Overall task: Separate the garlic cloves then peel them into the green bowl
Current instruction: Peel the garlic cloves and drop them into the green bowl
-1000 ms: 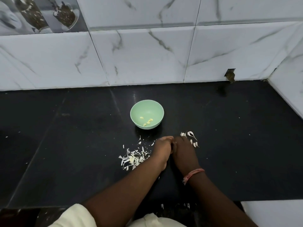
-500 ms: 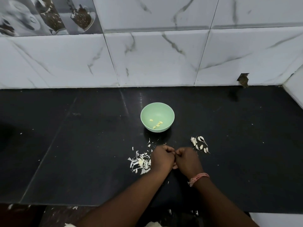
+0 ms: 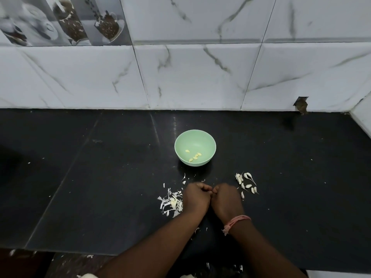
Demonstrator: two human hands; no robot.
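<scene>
A: What is the setting?

B: A black stone counter (image 3: 100,187) against white marbled wall tiles (image 3: 200,77), seen from above.

A: Where is the garlic?

B: Five peeled cloves (image 3: 194,155) lie in the green bowl (image 3: 195,135) at the middle of the counter. Unpeeled cloves (image 3: 246,184) sit in a loose cluster near it, just beside the right hand (image 3: 226,199). A heap of torn skins (image 3: 171,202) touches the left hand (image 3: 197,198).

A: And the hands?

B: Both are curled, knuckles up, fingertips meeting between them. They probably pinch a clove, but nothing of it shows (so I cannot tell). A pink thread (image 3: 236,221) circles the right wrist.

A: How will a clove handle?

B: Likely light, firm and small, with dry papery skin that tears. Pinching the pointed tail end should start the peel; bare cloves may be slippery.
</scene>
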